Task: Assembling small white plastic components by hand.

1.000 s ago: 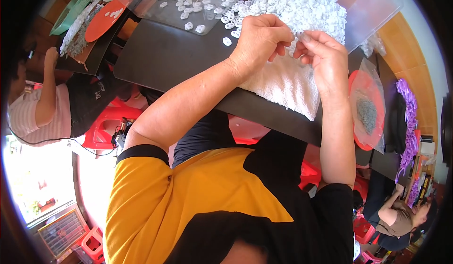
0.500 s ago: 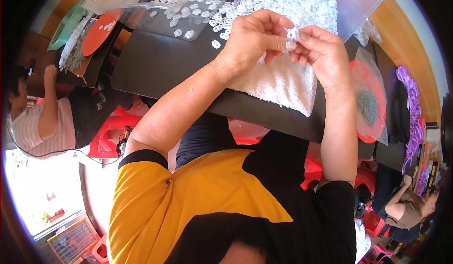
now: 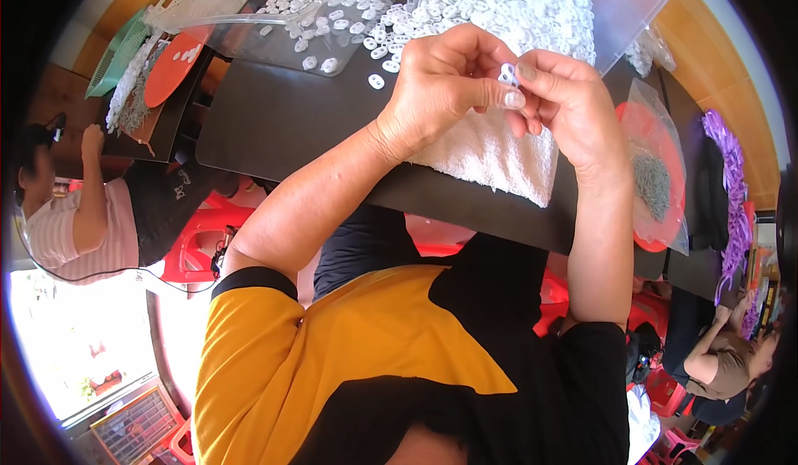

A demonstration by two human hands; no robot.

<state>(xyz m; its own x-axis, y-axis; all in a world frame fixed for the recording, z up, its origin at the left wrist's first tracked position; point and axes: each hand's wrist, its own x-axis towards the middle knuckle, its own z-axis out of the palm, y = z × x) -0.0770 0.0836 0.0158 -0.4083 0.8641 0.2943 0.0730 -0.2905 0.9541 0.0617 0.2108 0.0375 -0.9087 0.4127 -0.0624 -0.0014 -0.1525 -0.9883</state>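
Note:
A small white oval plastic piece with two holes (image 3: 508, 73) is pinched between the fingertips of both hands above the table. My left hand (image 3: 449, 78) grips it from one side, thumb and fingers pressed together. From the other side, my right hand (image 3: 573, 103) has its thumb and index finger on the same piece. Whether anything smaller is between the fingers is hidden. Under the hands lies a white towel (image 3: 499, 162). Just beyond is a large heap of similar white pieces (image 3: 507, 12), and one loose piece (image 3: 376, 82) rests on the dark table (image 3: 283, 124).
A clear plastic bin (image 3: 636, 8) stands around the heap; a clear tray (image 3: 249, 41) holds more pieces. At right, a red plate (image 3: 657, 236) bears small grey parts (image 3: 652, 186) in a clear bag. Purple strips (image 3: 731, 207) hang beyond. Co-workers sit left (image 3: 83, 224) and right (image 3: 723, 365).
The white piece now shows more plainly between my fingertips, as my right hand has turned slightly and its thumb shifted. Both hands stay in nearly the same place; the view shifted slightly.

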